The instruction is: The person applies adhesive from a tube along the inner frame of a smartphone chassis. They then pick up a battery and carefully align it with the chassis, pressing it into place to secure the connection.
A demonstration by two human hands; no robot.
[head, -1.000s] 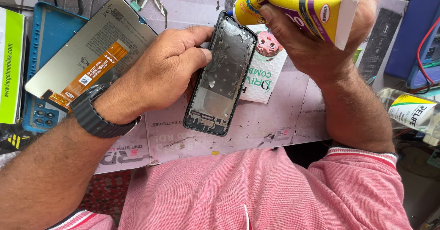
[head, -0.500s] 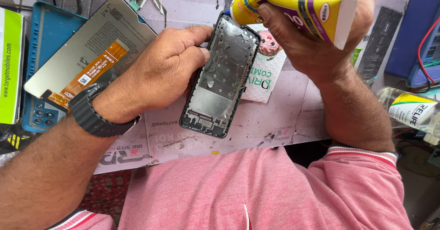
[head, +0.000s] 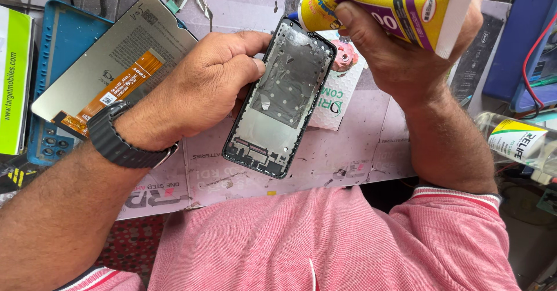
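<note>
My left hand (head: 209,88) grips the left edge of a black phone frame (head: 281,102), holding it tilted above the work mat with its inner metal side up. My right hand (head: 406,53) squeezes a yellow and purple glue tube (head: 386,12) whose tip touches the frame's top right corner. A dark watch (head: 119,143) is on my left wrist. A loose phone screen (head: 113,64) with an orange flex cable lies back-side up to the left, partly under my left hand.
A blue tray (head: 55,41) sits under the screen at the left, with a green and white box (head: 14,76) beside it. A clear bottle with a label (head: 516,140) lies at the right. A white printed mat (head: 360,152) covers the bench.
The phone frame and both hands have shifted slightly; the tube's tip stays at the frame's top edge.
</note>
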